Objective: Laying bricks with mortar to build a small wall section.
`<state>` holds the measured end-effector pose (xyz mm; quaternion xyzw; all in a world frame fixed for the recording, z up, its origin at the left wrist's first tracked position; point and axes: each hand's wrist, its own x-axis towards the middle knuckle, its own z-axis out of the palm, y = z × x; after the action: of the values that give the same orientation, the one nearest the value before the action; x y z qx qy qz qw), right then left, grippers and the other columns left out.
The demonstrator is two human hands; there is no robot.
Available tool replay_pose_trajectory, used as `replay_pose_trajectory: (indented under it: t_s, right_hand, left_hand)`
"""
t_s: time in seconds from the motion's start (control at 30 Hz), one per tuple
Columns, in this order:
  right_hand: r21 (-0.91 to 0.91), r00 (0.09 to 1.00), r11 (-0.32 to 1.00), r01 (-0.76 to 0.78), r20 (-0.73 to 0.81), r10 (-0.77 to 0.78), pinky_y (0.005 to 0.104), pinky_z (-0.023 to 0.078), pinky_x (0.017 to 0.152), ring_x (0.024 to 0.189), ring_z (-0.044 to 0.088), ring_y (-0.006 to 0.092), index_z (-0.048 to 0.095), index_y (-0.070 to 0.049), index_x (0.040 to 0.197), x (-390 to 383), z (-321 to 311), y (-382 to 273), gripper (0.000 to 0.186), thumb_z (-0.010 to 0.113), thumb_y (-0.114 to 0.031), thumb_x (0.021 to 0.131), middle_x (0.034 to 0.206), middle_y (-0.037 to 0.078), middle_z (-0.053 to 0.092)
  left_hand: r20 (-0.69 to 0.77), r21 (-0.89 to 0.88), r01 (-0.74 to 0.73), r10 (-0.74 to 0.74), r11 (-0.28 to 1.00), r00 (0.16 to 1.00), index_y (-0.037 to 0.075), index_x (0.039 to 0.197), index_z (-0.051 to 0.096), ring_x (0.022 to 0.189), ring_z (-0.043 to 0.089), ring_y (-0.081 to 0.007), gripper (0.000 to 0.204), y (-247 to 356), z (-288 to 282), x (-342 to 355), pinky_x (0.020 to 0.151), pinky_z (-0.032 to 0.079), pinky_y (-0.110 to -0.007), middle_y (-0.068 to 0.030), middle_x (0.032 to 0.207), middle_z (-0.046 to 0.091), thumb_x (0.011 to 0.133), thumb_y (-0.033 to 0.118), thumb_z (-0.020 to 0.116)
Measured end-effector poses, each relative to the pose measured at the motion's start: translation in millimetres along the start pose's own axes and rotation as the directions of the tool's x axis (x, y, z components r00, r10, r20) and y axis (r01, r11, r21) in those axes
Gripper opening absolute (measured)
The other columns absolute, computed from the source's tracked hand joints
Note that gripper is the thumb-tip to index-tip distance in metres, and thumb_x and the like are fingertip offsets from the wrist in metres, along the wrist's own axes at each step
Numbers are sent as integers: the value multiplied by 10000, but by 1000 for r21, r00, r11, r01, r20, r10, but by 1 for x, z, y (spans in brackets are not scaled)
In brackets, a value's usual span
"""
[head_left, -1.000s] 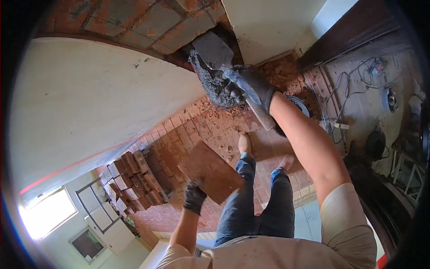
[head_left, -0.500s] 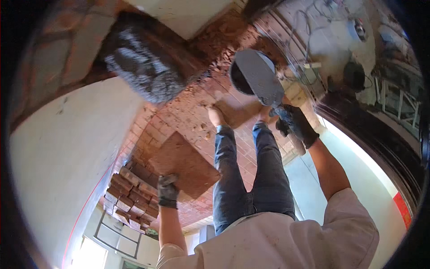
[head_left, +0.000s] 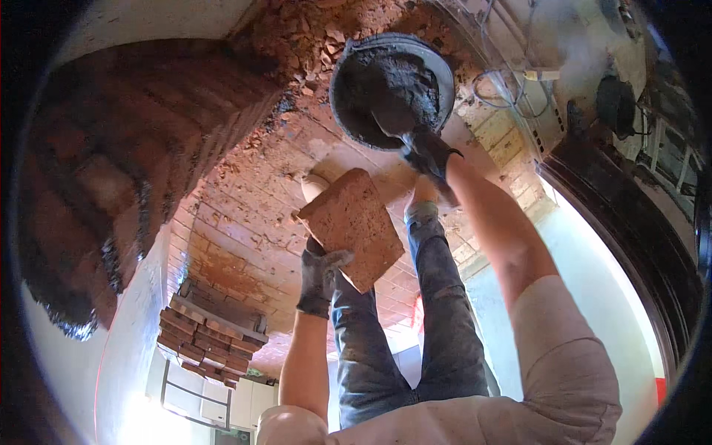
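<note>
My left hand, in a dark glove, is closed on the lower edge of a flat reddish brick. The brick is tilted above the floor, in front of my legs. My right hand, also gloved, grips the handle of a trowel whose blade reaches down into a round black bucket. Wet grey mortar fills part of the bucket. My fingers hide most of the trowel's handle, and the blade's tip is hard to tell from the dark mortar.
A brick wall with grey mortar at its edge rises on the left. Broken brick rubble lies along its foot. Bricks are stacked at the lower left. A looped cable and a dark frame are on the right.
My right hand has lowered the trowel from above the bucket into it. The brick in my left hand has moved up and right. The view has shifted, showing more brick wall.
</note>
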<state>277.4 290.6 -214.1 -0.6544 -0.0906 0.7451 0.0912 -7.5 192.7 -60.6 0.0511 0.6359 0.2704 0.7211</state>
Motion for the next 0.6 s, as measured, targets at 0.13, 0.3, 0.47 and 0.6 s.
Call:
replay_pose_trajectory:
  t_s: [0.13, 0.3, 0.47, 0.6]
  right_hand:
    - [-939, 876, -41, 341, 333, -349, 377, 521, 510, 583, 629, 273, 607, -64, 860, 14, -140, 37, 208, 479, -224, 894, 701, 138, 636]
    - [-987, 904, -159, -17, 53, -424, 444, 536, 601, 682, 668, 321, 646, -59, 804, -25, -79, -40, 252, 453, -198, 887, 755, 167, 668]
    - [-954, 855, 279, 112, -50, -517, 476, 522, 621, 692, 671, 324, 667, -59, 802, 4, -20, 31, 258, 466, -215, 848, 761, 186, 667]
    - [-835, 885, 487, 255, -1, -465, 421, 509, 549, 618, 653, 271, 635, -62, 789, 34, 10, 55, 283, 459, -263, 886, 692, 160, 655]
  left_hand:
    - [35, 41, 101, -102, 994, 994, 21, 1200, 495, 976, 622, -213, 607, -10, 6, 34, 785, 552, -302, -84, 1087, 616, 635, -56, 702]
    - [-35, -76, 136, -139, 988, 990, -9, 1180, 515, 932, 630, -220, 582, 4, -23, 44, 800, 544, -302, -99, 1073, 619, 632, -80, 696]
    - [-63, -67, 96, -101, 993, 993, 11, 1194, 509, 970, 621, -228, 583, 5, -29, 54, 807, 547, -310, -97, 1111, 601, 645, -96, 672]
    - [-31, -112, 78, -82, 991, 996, 40, 1204, 504, 1041, 589, -228, 599, 10, -20, 69, 878, 518, -329, -90, 1135, 588, 648, -102, 676]
